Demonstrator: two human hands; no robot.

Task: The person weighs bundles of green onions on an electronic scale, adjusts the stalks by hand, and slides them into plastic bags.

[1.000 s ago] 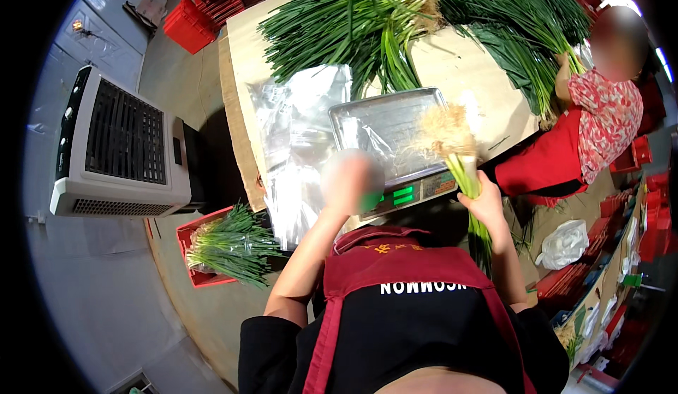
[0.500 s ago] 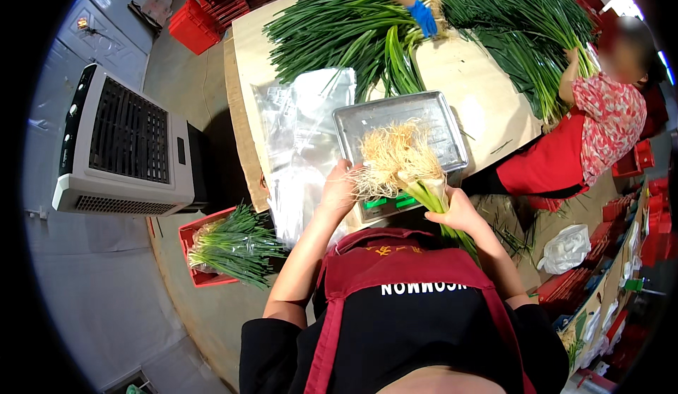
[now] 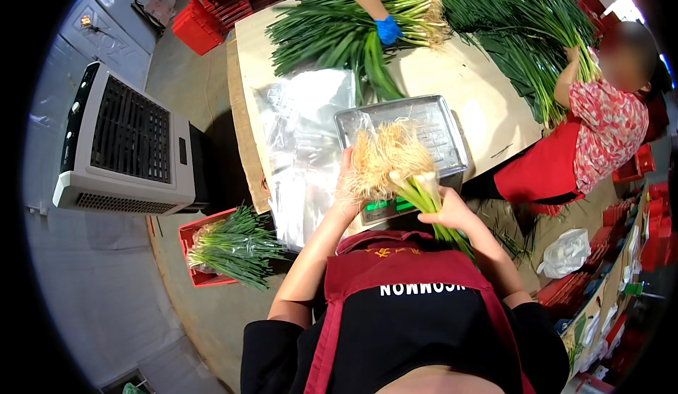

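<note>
Left hand (image 3: 347, 185): raised at the root end of the bunch (image 3: 395, 168); fingers are laid against the pale roots, and whether they are curled closed cannot be told.
Right hand (image 3: 446, 212): fingers are closed round the bunch just below the white stems.
Bunch: scallions, held root end up between the two hands; the roots are fanned out above the right fingers, the green leaves are passed down behind the right wrist.
Scale (image 3: 417, 146): set just beyond the fingers on the worktop (image 3: 487, 104); its steel pan is partly hidden by the roots, and a green display is seen below the left fingers.
Bags (image 3: 304, 146): clear plastic, spread on the worktop left of the left fingers.
Crate (image 3: 194, 249): red, on the floor well left of the left elbow, scallions laid in it.
Cooler (image 3: 127, 143): grey and white, further left.
Others: a blue-gloved hand (image 3: 387, 29) is pressed on scallions at the far side; a person in red (image 3: 600, 139) is seated to the right.
</note>
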